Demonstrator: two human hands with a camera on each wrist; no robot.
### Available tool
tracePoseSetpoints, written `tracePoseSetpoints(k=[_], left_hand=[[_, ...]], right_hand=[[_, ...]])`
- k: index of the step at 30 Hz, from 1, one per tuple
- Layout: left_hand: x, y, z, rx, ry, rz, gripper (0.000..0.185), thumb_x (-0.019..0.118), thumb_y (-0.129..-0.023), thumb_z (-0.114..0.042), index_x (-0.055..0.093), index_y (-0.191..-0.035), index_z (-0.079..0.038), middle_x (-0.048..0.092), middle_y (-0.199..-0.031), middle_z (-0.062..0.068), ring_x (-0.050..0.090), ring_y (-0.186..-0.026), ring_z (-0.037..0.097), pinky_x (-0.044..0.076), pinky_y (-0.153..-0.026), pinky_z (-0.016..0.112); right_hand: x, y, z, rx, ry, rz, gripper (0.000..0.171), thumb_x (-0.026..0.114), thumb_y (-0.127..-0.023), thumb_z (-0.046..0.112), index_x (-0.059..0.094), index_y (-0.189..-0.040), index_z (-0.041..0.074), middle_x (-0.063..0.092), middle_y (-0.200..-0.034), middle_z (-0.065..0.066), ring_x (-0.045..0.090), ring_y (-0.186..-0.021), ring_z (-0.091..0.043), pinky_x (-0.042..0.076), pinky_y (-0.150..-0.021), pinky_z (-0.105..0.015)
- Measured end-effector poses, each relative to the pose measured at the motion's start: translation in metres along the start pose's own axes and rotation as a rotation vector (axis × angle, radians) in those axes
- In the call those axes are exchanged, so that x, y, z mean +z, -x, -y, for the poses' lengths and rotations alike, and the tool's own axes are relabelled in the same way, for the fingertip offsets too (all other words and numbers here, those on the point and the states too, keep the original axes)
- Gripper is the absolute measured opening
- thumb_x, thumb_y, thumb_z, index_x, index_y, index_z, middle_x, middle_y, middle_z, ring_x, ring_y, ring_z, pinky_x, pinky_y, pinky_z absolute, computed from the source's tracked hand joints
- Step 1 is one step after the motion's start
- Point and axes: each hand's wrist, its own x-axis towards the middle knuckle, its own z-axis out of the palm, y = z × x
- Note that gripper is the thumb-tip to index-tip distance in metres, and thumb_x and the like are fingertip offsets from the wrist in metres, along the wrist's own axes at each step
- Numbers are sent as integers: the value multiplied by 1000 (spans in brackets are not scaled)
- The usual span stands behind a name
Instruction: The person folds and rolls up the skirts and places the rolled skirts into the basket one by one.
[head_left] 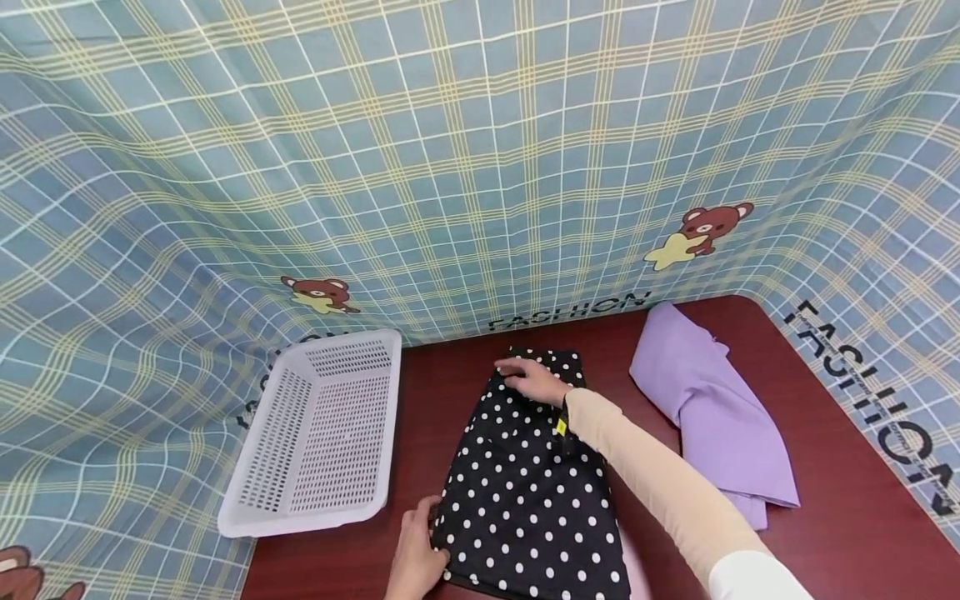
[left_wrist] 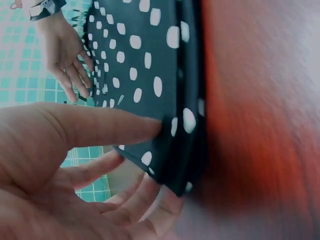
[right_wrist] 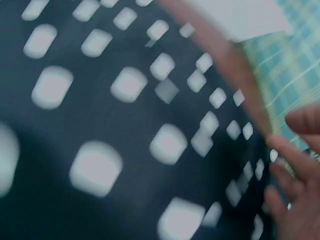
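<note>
A folded black garment with white polka dots (head_left: 525, 500) lies lengthwise on the dark red table, narrower at its far end. My left hand (head_left: 418, 550) pinches its near left corner; the left wrist view shows the thumb (left_wrist: 120, 125) on top and the other fingers under the layered edge. Over the far end, my right hand (head_left: 534, 382) rests with fingers extended toward the left edge of the cloth. In the right wrist view its fingers (right_wrist: 295, 165) are loosely spread along the fabric's edge. A sliver of pale pink (head_left: 636, 562) shows beside the garment's lower right edge.
A white perforated plastic basket (head_left: 389, 417) stands to the left on the table (head_left: 330, 558). On the right lies a folded lavender cloth (head_left: 720, 417), close to my right forearm. A blue plaid curtain (head_left: 465, 167) with bear prints surrounds the back and sides.
</note>
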Motion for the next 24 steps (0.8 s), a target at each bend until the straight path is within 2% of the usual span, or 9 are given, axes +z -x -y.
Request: tracePoseSetpoints(k=[3,6,7,10,14,17,20,23,24], left_hand=[[3,-1,2,4,11,67,82,66,-60,12,58,-137,-13,59,-104,10,55,-84,17,43,-69,35],[1,-3,1,54,15,130,81,63,-63,11,56,-140,-12,65,-111,14,62,-93,25,49,-77,42],[-1,-3,0,79,20,143,81,63,-64,11,55,-142,-12,66,-117,17,64,-99,29,51,-81,45],[-3,-3,-5,115,55,165,87,61,-69,11,46,-151,-14,61,-141,20,62,-124,36,51,-98,48],[4,-5,-8,110,92,148,86,56,-68,14,49,-149,-16,61,-142,19,61,-126,34,51,-98,43],[12,-8,-13,115,43,62,69,55,-67,15,65,-131,-11,62,-130,20,61,-119,34,51,-97,46],[18,-8,-22,148,-26,-75,47,60,-72,12,75,-112,-8,58,-127,20,55,-122,36,46,-102,52],[23,-2,-32,275,-95,-208,33,66,-75,5,79,-101,-13,60,-127,17,55,-122,34,45,-102,50],[24,1,-34,354,-112,-234,32,69,-75,3,78,-101,-14,61,-124,15,57,-117,32,47,-99,48]], right_hand=[[-3,13,-8,-59,116,34,38,51,-102,10,61,-139,10,59,-147,-15,58,-130,-35,49,-104,-46],[-8,30,-4,-122,318,-83,35,54,-99,11,68,-131,11,57,-148,-19,52,-139,-39,40,-115,-55],[-11,36,-1,-103,377,-140,36,56,-98,12,68,-131,12,54,-151,-19,39,-149,-42,31,-121,-60],[-17,52,-5,-38,537,-284,41,60,-95,19,65,-135,12,46,-157,-22,34,-151,-46,23,-121,-67],[-29,66,-29,57,617,-212,49,58,-100,33,55,-146,15,37,-163,-21,30,-152,-48,23,-119,-71],[-36,79,-43,119,725,-163,52,51,-103,43,52,-149,18,40,-161,-19,36,-150,-44,26,-118,-69],[-39,93,-49,201,851,-218,56,48,-103,49,51,-149,18,47,-156,-19,45,-143,-43,33,-114,-65],[-38,103,-48,268,948,-280,61,48,-101,55,54,-147,16,55,-146,-23,57,-126,-47,45,-102,-61],[-37,106,-46,284,966,-289,63,49,-100,57,54,-146,15,57,-143,-24,60,-120,-47,48,-97,-60]])
